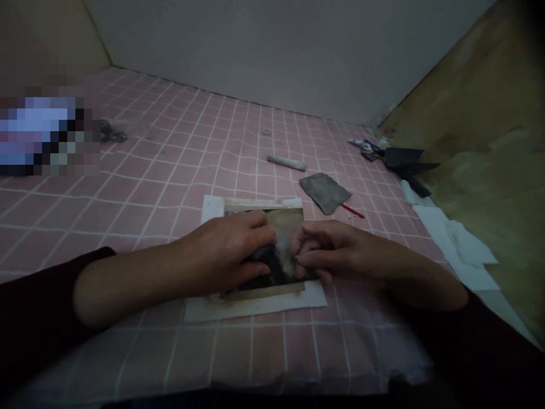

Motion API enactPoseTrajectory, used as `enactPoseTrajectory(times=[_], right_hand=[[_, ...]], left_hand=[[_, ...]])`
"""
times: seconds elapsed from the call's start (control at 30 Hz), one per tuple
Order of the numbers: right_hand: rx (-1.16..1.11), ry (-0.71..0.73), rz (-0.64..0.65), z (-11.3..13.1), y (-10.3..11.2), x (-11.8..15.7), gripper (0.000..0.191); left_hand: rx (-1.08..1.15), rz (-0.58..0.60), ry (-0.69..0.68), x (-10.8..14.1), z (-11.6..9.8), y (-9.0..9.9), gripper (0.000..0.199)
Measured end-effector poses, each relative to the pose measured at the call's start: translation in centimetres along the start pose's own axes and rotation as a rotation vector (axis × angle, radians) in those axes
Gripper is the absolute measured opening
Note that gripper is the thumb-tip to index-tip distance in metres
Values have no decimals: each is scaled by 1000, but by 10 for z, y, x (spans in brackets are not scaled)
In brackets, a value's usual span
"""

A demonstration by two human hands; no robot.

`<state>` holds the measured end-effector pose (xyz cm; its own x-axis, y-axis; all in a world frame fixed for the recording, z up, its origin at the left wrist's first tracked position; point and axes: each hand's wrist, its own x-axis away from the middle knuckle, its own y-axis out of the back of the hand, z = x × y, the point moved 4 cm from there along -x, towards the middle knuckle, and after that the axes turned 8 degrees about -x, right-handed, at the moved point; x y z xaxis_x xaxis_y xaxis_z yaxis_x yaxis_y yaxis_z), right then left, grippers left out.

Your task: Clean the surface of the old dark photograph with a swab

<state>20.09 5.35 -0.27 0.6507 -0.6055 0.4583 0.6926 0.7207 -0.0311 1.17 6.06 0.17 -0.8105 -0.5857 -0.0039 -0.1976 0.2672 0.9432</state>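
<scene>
A dark, landscape-like picture [293, 218] with a tan border lies on a white sheet of paper [255, 309]. My left hand [242, 244] rests over the picture's left part. Its fingers are bent and its thumb is apart from them, around a dark shape that I cannot make out. Over the right edge of the picture, my right hand [323, 250] has its fingers curled in towards the thumb, as in a pinch. Whatever these fingertips hold, if anything, is too small or hidden to name.
Beyond the picture lie a grey cloth [326, 192], a thin red stick [352, 211], a pale grey rod [286, 163] and a small round ring [267, 131]. Black tools [404, 162] and white papers [457, 244] line the right wall. A pink checked cloth [149, 352] covers the surface.
</scene>
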Motion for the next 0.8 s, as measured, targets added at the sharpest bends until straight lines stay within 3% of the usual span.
enactPoseTrajectory(times=[0.13,0.27,0.47,0.67,0.8], right_hand=[[-51,-3,-64,-1,4,4,13],[47,101,-10,8,-5,1,10],[80,-39,-68,6,1,7,11],[19,12,4,3,-9,-4,14],[91,-48,-77,2,-1,2,12]], left_hand=[[0,14,5,0,-1,0,18],[-4,-4,0,1,0,-1,19],[-7,6,0,0,1,-1,18],[-2,-3,3,1,1,-1,19],[-6,2,-1,0,1,-1,21]])
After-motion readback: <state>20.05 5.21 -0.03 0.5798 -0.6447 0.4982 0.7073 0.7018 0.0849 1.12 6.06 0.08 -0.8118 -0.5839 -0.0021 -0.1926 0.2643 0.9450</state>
